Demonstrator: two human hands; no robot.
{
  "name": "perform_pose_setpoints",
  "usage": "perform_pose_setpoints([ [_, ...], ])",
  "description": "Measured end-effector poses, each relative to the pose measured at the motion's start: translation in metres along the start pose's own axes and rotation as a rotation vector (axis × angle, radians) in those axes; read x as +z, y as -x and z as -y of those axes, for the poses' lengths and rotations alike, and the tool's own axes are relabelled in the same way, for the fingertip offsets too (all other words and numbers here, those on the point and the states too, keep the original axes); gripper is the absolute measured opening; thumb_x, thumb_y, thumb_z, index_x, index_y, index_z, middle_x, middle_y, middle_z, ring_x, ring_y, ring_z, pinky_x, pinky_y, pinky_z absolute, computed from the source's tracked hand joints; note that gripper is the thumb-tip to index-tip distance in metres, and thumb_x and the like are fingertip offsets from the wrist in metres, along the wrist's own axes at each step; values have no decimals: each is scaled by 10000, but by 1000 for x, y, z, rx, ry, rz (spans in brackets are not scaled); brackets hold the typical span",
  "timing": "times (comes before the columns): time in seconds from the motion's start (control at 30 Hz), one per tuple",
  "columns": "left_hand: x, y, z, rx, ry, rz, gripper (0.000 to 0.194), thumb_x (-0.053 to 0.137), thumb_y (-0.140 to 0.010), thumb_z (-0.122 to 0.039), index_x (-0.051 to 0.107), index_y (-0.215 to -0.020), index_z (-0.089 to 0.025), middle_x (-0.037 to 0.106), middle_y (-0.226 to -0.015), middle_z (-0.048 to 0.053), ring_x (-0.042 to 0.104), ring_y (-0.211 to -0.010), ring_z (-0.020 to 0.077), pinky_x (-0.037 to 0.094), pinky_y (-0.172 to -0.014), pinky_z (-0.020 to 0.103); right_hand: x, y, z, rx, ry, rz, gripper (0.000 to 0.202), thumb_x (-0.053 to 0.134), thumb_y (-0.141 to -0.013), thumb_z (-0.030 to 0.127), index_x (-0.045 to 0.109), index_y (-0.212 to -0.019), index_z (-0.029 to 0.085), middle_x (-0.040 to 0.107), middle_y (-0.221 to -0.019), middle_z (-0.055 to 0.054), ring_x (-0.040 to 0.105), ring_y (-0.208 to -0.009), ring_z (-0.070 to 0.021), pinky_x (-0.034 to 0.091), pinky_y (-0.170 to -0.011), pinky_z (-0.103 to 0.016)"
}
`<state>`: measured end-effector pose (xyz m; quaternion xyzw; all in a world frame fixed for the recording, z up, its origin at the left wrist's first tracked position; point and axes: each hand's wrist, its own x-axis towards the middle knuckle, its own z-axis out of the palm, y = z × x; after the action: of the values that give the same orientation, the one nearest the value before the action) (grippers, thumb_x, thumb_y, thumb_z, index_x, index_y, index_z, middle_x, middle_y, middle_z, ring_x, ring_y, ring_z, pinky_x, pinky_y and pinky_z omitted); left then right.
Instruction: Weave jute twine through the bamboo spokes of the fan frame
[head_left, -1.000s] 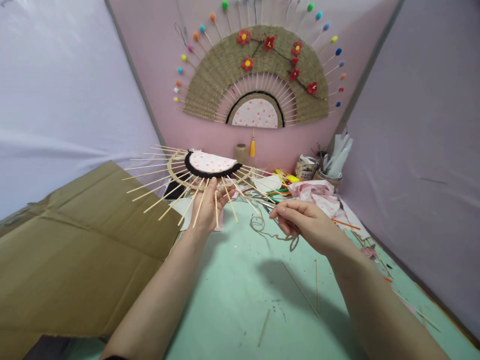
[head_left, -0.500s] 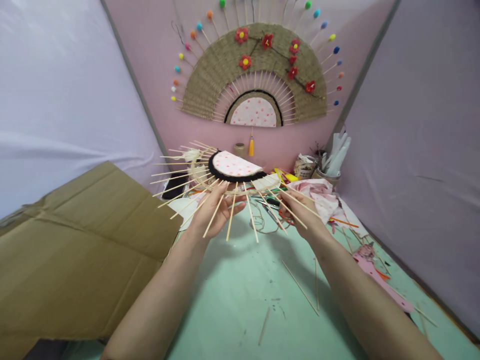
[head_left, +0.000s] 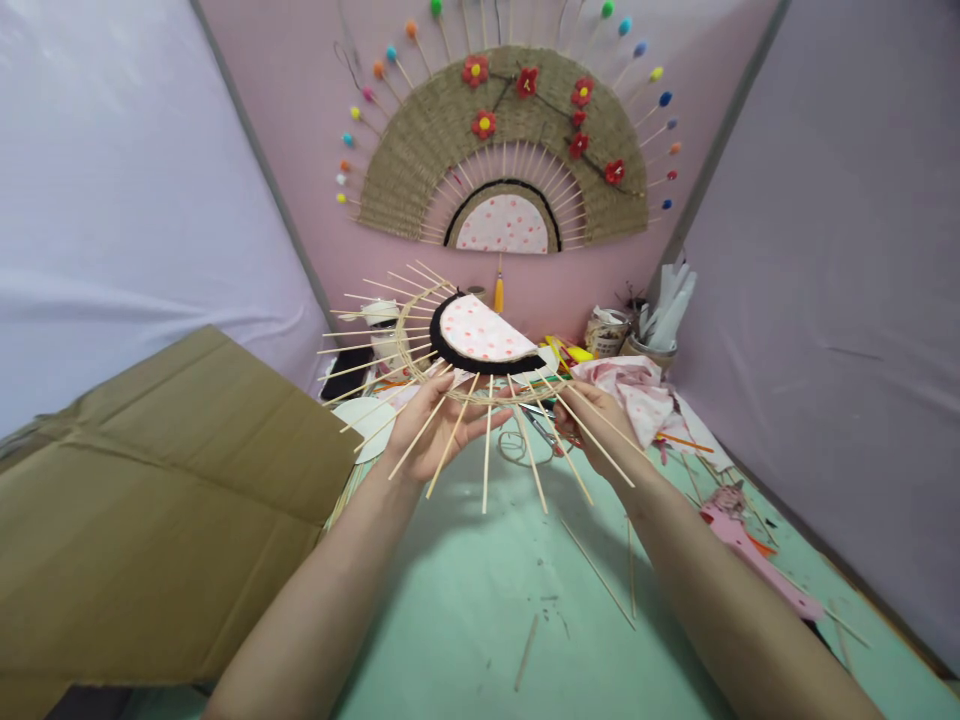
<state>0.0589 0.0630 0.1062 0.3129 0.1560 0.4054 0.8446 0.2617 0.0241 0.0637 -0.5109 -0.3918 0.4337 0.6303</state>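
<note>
Above the table, both hands hold up a half-round fan (head_left: 487, 331) with thin wooden sticks spreading from it. Its centre is white cloth with pink dots, edged by a black band, and a ring of twine runs across the sticks. My left hand (head_left: 433, 430) supports it from below, thumb on the sticks and some fingers stretched underneath. At the right end, my right hand (head_left: 592, 420) pinches the twine and sticks near the rim. Coiled twine (head_left: 517, 447) and scissors (head_left: 546, 425) lie on the table beneath, partly hidden by the fan.
A large finished fan (head_left: 510, 120) with red flowers hangs on the pink wall. Cardboard (head_left: 172, 500) stands at left. Dotted cloth (head_left: 634, 390), a pink glue gun (head_left: 750, 550) and loose sticks (head_left: 598, 574) lie on the green table (head_left: 465, 620). Cans (head_left: 607, 333) stand at the back right.
The fan has turned and tilted a little in my hands, its left sticks rising and its front sticks swinging lower. Both hands keep hold of it. The view has shifted slightly.
</note>
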Motion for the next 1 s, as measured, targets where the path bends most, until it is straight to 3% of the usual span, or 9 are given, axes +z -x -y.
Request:
perform_pose_setpoints([
  [0.5, -6, -4, -7, 59, -7, -81, 297, 423, -845, -128, 608, -1076, -107, 717, -1015, 124, 624, -1094, 278, 461, -998, 458, -4, -2, 3, 42, 58, -24, 277, 693, -685, 413, 615, -688, 147, 470, -488, 42, 340, -421, -54, 201, -374, -179],
  [0.67, -6, -5, -9, 102, -18, -106, 283, 418, -827, -123, 614, -1027, -77, 720, -980, 149, 639, -1067, 278, 467, -993, 456, -11, -1, 4, -22, 147, 92, 288, 651, -729, 436, 642, -723, 149, 490, -520, 31, 373, -442, -65, 229, -392, -190],
  [1.0, -2, -4, -11, 211, -20, -201, 361, 402, -840, -100, 570, -1160, -102, 723, -969, 118, 671, -1000, 243, 507, -946, 429, -23, 14, 39, 103, 403, 464, 257, 622, -744, 406, 621, -664, 162, 587, -559, 2, 456, -473, -84, 339, -433, -195],
])
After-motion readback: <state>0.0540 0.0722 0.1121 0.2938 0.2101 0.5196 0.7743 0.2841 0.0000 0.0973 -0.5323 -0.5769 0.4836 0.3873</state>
